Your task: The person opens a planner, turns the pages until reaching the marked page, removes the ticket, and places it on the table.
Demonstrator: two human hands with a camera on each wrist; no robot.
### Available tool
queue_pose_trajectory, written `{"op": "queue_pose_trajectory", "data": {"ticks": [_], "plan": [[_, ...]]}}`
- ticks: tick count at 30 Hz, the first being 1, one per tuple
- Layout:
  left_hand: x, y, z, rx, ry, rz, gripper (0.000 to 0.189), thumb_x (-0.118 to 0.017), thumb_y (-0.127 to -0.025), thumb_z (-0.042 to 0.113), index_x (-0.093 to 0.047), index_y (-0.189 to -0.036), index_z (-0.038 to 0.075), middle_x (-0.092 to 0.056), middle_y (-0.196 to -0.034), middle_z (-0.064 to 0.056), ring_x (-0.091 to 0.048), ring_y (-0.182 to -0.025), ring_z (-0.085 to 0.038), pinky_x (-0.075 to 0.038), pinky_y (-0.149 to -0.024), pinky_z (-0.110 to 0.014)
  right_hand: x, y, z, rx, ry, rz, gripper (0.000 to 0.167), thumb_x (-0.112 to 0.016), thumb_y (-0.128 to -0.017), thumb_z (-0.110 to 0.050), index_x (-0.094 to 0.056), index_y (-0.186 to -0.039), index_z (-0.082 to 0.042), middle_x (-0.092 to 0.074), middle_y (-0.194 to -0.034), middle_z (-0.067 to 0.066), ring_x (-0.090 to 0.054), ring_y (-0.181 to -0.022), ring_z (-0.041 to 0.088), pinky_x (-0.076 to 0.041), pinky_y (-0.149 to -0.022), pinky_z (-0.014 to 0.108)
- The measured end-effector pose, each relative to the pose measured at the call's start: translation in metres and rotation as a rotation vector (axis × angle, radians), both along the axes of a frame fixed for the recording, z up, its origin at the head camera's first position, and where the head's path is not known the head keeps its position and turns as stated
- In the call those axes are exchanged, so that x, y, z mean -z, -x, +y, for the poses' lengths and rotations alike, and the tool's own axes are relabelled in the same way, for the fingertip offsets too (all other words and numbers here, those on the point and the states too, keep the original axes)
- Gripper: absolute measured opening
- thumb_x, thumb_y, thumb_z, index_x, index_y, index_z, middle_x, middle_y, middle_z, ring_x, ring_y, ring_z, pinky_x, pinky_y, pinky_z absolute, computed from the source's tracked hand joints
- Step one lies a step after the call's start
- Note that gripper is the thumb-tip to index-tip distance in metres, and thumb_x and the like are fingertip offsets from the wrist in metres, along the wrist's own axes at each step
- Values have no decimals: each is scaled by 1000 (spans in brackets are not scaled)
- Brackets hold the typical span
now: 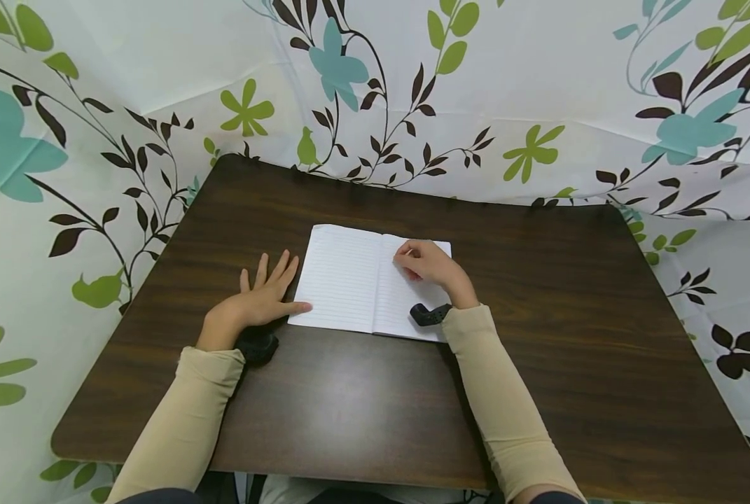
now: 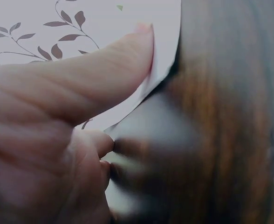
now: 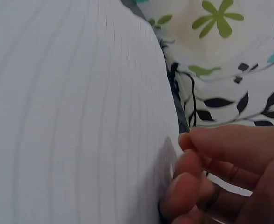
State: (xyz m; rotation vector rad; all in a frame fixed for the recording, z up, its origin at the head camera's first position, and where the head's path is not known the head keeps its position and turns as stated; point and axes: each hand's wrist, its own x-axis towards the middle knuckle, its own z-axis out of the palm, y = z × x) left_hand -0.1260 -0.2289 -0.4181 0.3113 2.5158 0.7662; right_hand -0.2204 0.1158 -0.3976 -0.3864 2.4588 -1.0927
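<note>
An open lined notebook (image 1: 339, 276) lies on the dark wooden table, both pages showing blank ruled lines. My left hand (image 1: 258, 297) rests at its left side, fingers spread on the tabletop. The left thumb (image 2: 123, 60) lies over the lower left corner of the page. Over the right page is my right hand (image 1: 431, 264), its fingers curled in. In the right wrist view the thumb (image 3: 225, 142) meets the fingertips close beside the ruled paper, and nothing shows between them.
The brown table (image 1: 589, 336) extends on both sides of the notebook. A white curtain (image 1: 179, 42) with leaves, flowers and birds hangs along the back and sides. Black wrist devices sit on the left wrist (image 1: 258, 348) and right wrist (image 1: 428, 315).
</note>
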Motion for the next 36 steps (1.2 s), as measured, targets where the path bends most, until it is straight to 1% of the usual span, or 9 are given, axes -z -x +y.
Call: {"op": "queue_pose_trajectory", "data": {"ticks": [4, 7, 13, 16, 22, 24, 27, 33, 36], "plan": [[0, 0, 1, -2, 10, 2, 110, -54, -97, 69, 11, -168, 15, 27, -174, -7, 38, -154, -39, 25, -115, -75, -4, 0, 11, 14, -59, 15, 23, -61, -106, -20, -70, -118, -3, -64, -88, 8, -57, -71, 15, -48, -66, 25], [-3, -2, 2, -10, 0, 6, 110, -56, -97, 68, 8, -168, 15, 24, -174, -9, 35, -155, -42, 24, -115, -75, -5, 1, 17, 20, -92, 28, 22, -62, -104, -19, -70, -118, -4, -66, -95, 11, -59, -74, 16, -48, -68, 25], [-6, -4, 2, -23, 17, 45, 106, -62, -98, 60, 0, -169, 12, 13, -176, -15, 23, -158, -49, 19, -117, -77, -7, 1, 30, 60, -177, 74, 23, -72, -97, -13, -70, -118, -5, -65, -107, 14, -59, -93, 25, -48, -82, 35], [-6, -3, 2, -21, 27, 74, 106, -65, -97, 59, -4, -169, 11, 8, -176, -18, 18, -159, -51, 16, -118, -77, -7, 1, 37, 90, -221, 76, 33, -76, -95, -13, -67, -125, -5, -65, -116, 17, -58, -103, 30, -49, -91, 43], [-6, -1, 1, 7, 9, 151, 104, -70, -94, 56, -15, -168, 7, -3, -174, -24, 10, -159, -53, 12, -121, -74, -7, 1, 47, 99, -327, 45, 70, -80, -93, -17, -46, -154, -11, -54, -138, 23, -56, -117, 37, -50, -104, 53], [-5, 0, 0, 20, -1, 155, 104, -70, -94, 56, -16, -168, 7, -2, -174, -25, 10, -159, -52, 10, -123, -73, -7, 2, 50, 90, -357, 51, 77, -80, -94, -19, -40, -159, -10, -51, -140, 25, -55, -118, 37, -49, -105, 53], [-3, 1, -1, 27, -32, 152, 104, -70, -94, 57, -15, -168, 7, 0, -174, -26, 12, -160, -51, 10, -124, -72, -6, 1, 53, 86, -372, 65, 82, -79, -95, -21, -35, -162, -8, -49, -140, 26, -53, -117, 36, -49, -105, 52], [3, 0, -4, 23, -77, 168, 103, -70, -93, 57, -18, -168, 10, 3, -175, -25, 15, -160, -49, 12, -123, -71, -5, 1, 50, 113, -379, 79, 81, -81, -93, -20, -38, -162, -12, -51, -138, 23, -56, -116, 35, -51, -104, 51], [5, 0, -5, 19, -75, 171, 102, -69, -93, 57, -17, -168, 12, 3, -175, -23, 16, -160, -47, 12, -124, -70, -6, 0, 47, 114, -388, 97, 79, -81, -92, -18, -41, -160, -12, -53, -138, 22, -57, -117, 35, -51, -104, 52]]}}
